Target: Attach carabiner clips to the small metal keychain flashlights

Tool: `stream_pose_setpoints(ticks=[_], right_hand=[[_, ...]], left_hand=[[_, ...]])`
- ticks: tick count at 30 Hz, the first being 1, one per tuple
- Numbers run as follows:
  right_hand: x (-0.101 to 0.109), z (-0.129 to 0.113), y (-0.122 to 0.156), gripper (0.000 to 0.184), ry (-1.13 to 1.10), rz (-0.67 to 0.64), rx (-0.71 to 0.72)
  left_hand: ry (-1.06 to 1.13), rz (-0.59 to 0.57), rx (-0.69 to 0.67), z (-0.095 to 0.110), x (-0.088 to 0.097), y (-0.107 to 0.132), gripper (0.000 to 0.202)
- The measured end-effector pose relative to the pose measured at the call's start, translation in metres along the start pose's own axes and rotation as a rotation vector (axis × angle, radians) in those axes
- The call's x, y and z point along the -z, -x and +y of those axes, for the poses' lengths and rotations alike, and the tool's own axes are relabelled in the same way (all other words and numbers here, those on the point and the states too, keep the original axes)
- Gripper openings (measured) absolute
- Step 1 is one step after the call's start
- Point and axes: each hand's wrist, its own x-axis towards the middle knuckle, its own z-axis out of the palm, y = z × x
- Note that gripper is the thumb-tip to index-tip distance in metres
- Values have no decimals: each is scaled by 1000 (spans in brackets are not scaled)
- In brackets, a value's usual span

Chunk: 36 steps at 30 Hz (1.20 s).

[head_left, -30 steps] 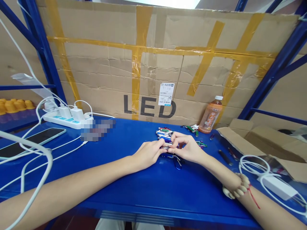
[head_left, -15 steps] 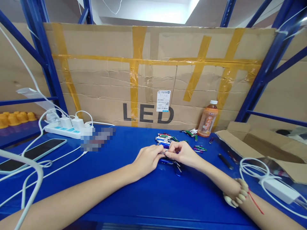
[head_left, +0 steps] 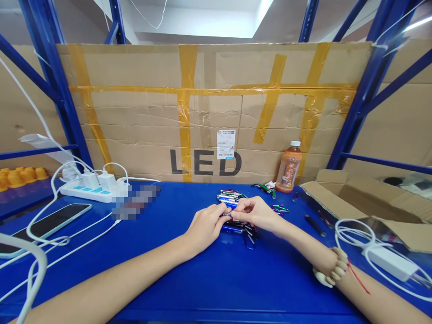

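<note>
My left hand (head_left: 204, 227) and my right hand (head_left: 258, 214) meet over the blue table (head_left: 189, 270), fingers pinched on the two ends of one small metal pen-like piece (head_left: 228, 214). Under and behind my hands lies a pile of small coloured keychain pens (head_left: 232, 196) with carabiner clips (head_left: 249, 239). A beaded bracelet (head_left: 332, 272) sits on my right wrist.
An orange drink bottle (head_left: 288, 167) stands against the taped cardboard wall marked LED (head_left: 205, 112). A white power strip (head_left: 91, 190), a phone (head_left: 47, 223) and white cables (head_left: 40, 243) lie at the left. An open cardboard box (head_left: 371, 198) and a white charger (head_left: 388, 263) are at the right.
The view has tilted upward, so my hands and the pile sit lower in the picture. My hands stay together on the same small piece; nothing on the table has moved.
</note>
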Motion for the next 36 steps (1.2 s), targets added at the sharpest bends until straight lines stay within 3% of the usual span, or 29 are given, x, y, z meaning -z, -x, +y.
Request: stream_pose_setpoints(ticks=[11, 20, 24, 36], right_hand=[[3, 2, 0, 41, 8, -7, -36], [16, 3, -2, 34, -9, -120, 30], [16, 0, -2, 35, -25, -107, 4], [8, 8, -5, 45, -79, -69, -3]], left_hand=[[143, -51, 94, 6, 4, -1, 10], [211, -62, -54, 7, 4, 0, 17], [227, -67, -55, 5, 3, 0, 16], [151, -16, -251, 2, 4, 5, 18]])
